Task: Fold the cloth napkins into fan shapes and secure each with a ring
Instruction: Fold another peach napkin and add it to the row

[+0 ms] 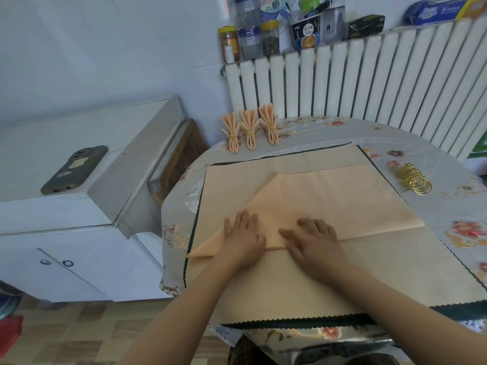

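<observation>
A peach cloth napkin (334, 198) lies folded into a triangle on a tan mat (290, 283) with a dark zigzag border. My left hand (243, 237) lies flat on the napkin's near left part, fingers straight. My right hand (311, 239) presses along the napkin's near folded edge, fingers spread. Three finished fan napkins (250, 129), each held by a gold ring, stand in a row at the table's far left. A pile of loose gold rings (415, 179) lies to the right of the mat.
The round table (448, 214) has a floral cover. A white radiator (369, 80) stands behind it, with jars and boxes (276, 30) on top. A white cabinet (79, 206) on the left carries a phone (75, 169).
</observation>
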The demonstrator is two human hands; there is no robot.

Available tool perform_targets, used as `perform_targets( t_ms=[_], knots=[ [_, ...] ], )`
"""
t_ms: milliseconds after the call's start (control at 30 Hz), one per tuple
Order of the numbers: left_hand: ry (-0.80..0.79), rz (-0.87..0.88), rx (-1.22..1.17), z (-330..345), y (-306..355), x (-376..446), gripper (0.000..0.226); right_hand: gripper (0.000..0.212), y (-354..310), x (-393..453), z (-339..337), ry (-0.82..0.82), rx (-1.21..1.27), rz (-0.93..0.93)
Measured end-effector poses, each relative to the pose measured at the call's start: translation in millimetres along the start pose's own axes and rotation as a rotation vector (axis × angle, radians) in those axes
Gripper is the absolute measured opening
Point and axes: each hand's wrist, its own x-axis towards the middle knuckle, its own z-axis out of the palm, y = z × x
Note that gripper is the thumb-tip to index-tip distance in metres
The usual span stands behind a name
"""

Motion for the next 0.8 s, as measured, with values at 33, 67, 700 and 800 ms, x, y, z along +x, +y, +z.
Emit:
perform_targets(
  t_ms=[33,67,700,800],
  knots=[
    [-0.018,0.028,-0.002,-3,7,7,0.061,0.077,-1,1,-1,-0.003,0.002,-0.007],
    [-0.033,0.059,-0.008,-5,15,17,0.06,0.076,-2,1,-1,0.001,-0.002,-0.006],
    [0.173,0.06,-0.085,-8,34,103,0.055,0.064,13,15,-12,-0.033,0.064,-0.04],
    [0.188,0.064,-0.087,-7,32,103,0.056,0.06,40,52,-28,0.052,0.053,0.009]
  ],
)
